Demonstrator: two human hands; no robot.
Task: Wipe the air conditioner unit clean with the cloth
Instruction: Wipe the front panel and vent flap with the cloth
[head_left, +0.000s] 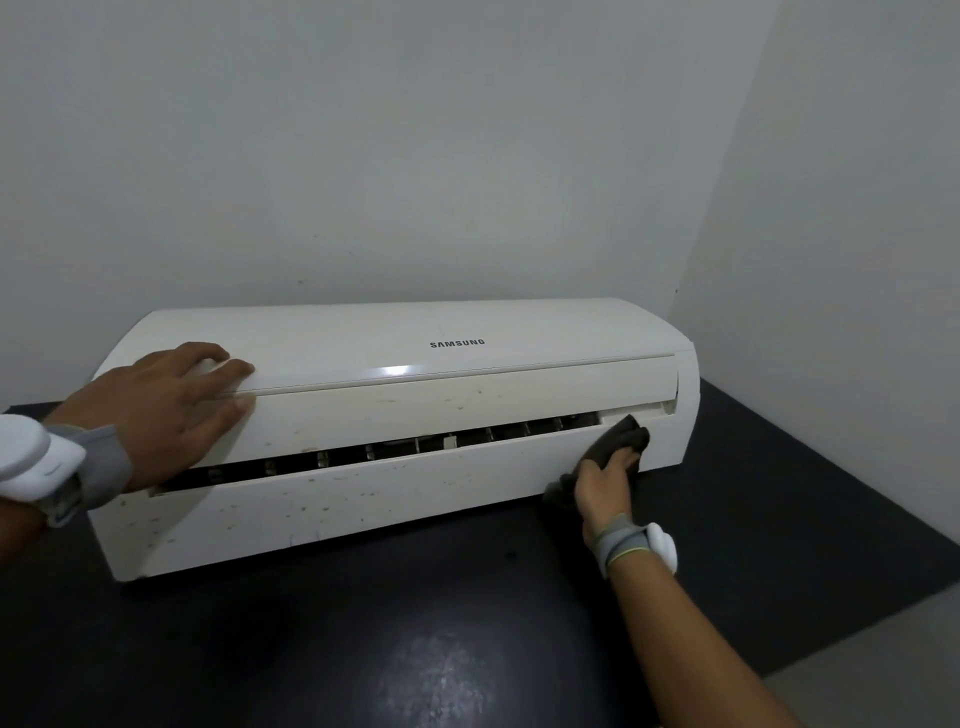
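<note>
- Head view: a pale grey wall (415, 156) fills the upper half and meets a second wall at a corner on the right.
- A dark counter (467, 649) runs below it and carries the rest.
- The white air conditioner unit (415, 410) lies lengthwise on the counter against the wall, front towards the camera, its louvre slot (395, 449) partly open (brown specks dot the front panels, thickest at the lower left).
- The left hand (171, 410) rests flat on the unit's upper left front, fingers (228, 366) straight and loosely spread, holding nothing.
- The right hand (605, 486) is at the unit's lower right front, its fingers curled round the cloth.
- The dark grey cloth (621, 434), bunched up, touches the right end of the louvre slot.
- Each wrist wears a grey band with a white device (662, 553).
</note>
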